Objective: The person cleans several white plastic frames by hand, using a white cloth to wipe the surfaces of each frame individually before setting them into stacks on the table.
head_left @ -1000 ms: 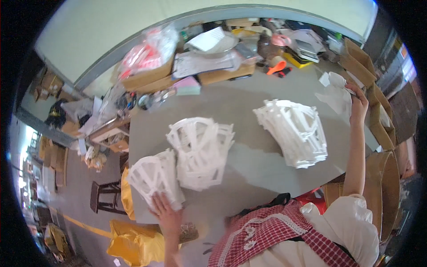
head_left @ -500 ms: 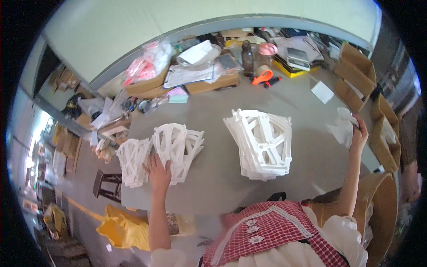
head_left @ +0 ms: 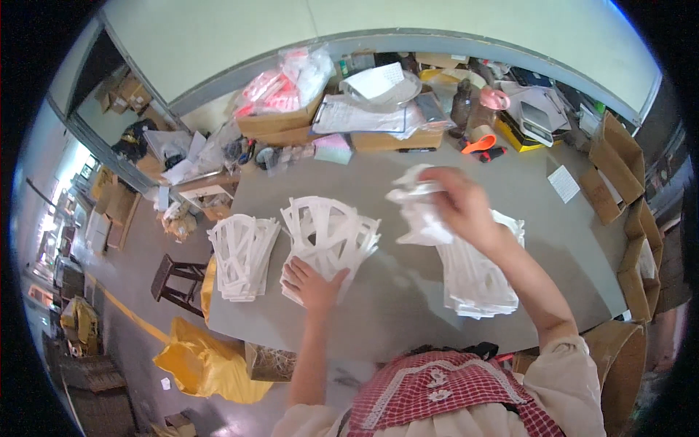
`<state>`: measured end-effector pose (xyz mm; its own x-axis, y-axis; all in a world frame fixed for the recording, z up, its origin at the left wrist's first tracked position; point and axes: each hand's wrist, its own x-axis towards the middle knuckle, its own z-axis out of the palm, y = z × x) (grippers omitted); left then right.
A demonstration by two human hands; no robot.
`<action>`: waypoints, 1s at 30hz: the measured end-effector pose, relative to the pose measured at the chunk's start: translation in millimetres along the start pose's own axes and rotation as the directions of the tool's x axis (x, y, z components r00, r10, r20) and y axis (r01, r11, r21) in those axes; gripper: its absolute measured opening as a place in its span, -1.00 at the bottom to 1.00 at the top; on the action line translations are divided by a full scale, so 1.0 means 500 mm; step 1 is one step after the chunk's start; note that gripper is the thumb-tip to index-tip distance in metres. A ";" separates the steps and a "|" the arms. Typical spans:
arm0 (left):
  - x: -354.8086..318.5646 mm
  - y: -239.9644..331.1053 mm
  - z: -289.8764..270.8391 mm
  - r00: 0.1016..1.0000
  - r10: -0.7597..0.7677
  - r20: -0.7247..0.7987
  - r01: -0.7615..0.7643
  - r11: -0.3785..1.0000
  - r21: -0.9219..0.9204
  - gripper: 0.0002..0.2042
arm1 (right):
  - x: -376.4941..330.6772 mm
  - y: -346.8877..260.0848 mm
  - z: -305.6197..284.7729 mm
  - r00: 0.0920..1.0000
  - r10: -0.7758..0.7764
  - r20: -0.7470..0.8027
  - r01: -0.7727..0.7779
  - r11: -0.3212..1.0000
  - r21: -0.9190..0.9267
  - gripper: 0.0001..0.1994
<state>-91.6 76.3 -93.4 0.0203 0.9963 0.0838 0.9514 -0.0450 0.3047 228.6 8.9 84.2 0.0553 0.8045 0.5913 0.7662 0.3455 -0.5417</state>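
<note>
1. My right hand [head_left: 462,207] is raised over the tabletop [head_left: 408,306], its grip pinched on a thin white cut-out piece [head_left: 416,211]; the piece is blurred, pale and flimsy, with open slots in it
2. Under that hand, toward the right edge of the tabletop, lies a thick stack of the same white pieces [head_left: 477,277], their edges fanned slightly
3. My left hand [head_left: 313,285] lies flat with fingers spread, pressing on the near end of the middle stack of white pieces [head_left: 331,237], which shows ribbed, window-like cut-outs; it clasps nothing
4. A third white stack [head_left: 242,251] sits just beside it at the left edge of the tabletop
5. The tabletop is grey and matte; along its far edge stand cardboard boxes [head_left: 280,124], papers, a pink plastic bag [head_left: 280,84] and an orange tape dispenser [head_left: 480,140]
6. Beyond the left edge, a dark stool [head_left: 175,273] and a yellow sack [head_left: 200,360] stand on the grey floor; open cartons [head_left: 619,171] line the right side
</note>
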 end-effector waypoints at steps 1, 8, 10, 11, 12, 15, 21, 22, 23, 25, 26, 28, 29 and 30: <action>-0.002 -0.009 0.010 1.000 0.003 -0.025 -0.003 1.000 0.000 0.33 | 0.031 -0.007 0.071 0.998 -0.001 0.070 0.005 0.998 -0.055 -0.65; -0.003 -0.001 0.019 0.996 0.048 -0.080 -0.055 0.995 -0.087 0.31 | 0.013 -0.009 0.488 0.800 0.254 0.543 0.074 0.857 -0.509 -0.74; 0.004 -0.018 0.034 0.992 0.054 -0.114 -0.064 0.994 -0.090 0.30 | -0.019 -0.066 0.532 0.821 0.094 0.563 0.185 0.889 -0.419 -0.75; 0.004 -0.023 0.042 0.989 0.071 -0.131 -0.082 0.994 -0.076 0.30 | -0.029 -0.080 0.541 0.826 0.024 0.562 0.230 0.897 -0.376 -0.76; 0.004 -0.027 0.049 0.985 0.091 -0.146 -0.101 0.993 -0.063 0.30 | -0.034 -0.070 0.542 0.828 -0.039 0.559 0.278 0.895 -0.350 -0.76; 0.005 -0.025 0.028 0.990 0.071 -0.119 -0.088 0.986 -0.144 0.28 | -0.039 -0.011 0.495 0.821 -0.097 0.562 0.326 0.889 -0.322 -0.77; 0.014 -0.003 0.005 0.991 0.082 -0.101 -0.092 0.990 -0.103 0.26 | 0.038 0.041 0.414 0.893 0.138 0.428 0.149 0.808 -0.570 -0.84; 0.014 -0.003 0.005 0.991 0.087 -0.106 -0.098 0.990 -0.102 0.27 | 0.053 0.047 0.403 0.918 0.155 0.365 0.101 0.799 -0.593 -0.83; 0.018 -0.004 0.008 0.990 0.094 -0.104 -0.104 0.990 -0.099 0.27 | 0.058 0.052 0.402 0.937 0.178 0.302 0.047 0.790 -0.611 -0.82; 0.021 -0.006 0.013 0.989 0.104 -0.101 -0.113 0.990 -0.088 0.27 | 0.044 0.045 0.422 0.914 0.156 0.374 0.081 0.834 -0.546 -0.80; 0.021 -0.005 0.015 0.989 0.110 -0.099 -0.118 0.990 -0.080 0.27 | 0.030 0.036 0.436 0.904 0.144 0.403 0.093 0.853 -0.514 -0.79; 0.019 -0.004 0.024 0.987 0.124 -0.102 -0.128 0.991 -0.038 0.26 | -0.023 0.002 0.501 0.909 0.184 0.374 -0.051 0.940 -0.338 -0.75; 0.019 -0.010 0.035 0.987 0.120 -0.110 -0.121 0.993 -0.003 0.26 | -0.036 -0.028 0.519 0.894 0.137 0.427 0.034 0.928 -0.370 -0.74; 0.018 -0.013 0.040 0.986 0.122 -0.117 -0.119 0.992 0.031 0.26 | -0.041 -0.046 0.526 0.874 0.097 0.477 0.116 0.909 -0.399 -0.73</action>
<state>-91.5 87.1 -113.6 0.1001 0.9679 0.2306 0.9514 -0.1609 0.2626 41.6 111.4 -72.7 -0.1822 0.9668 0.1793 0.9589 0.2150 -0.1852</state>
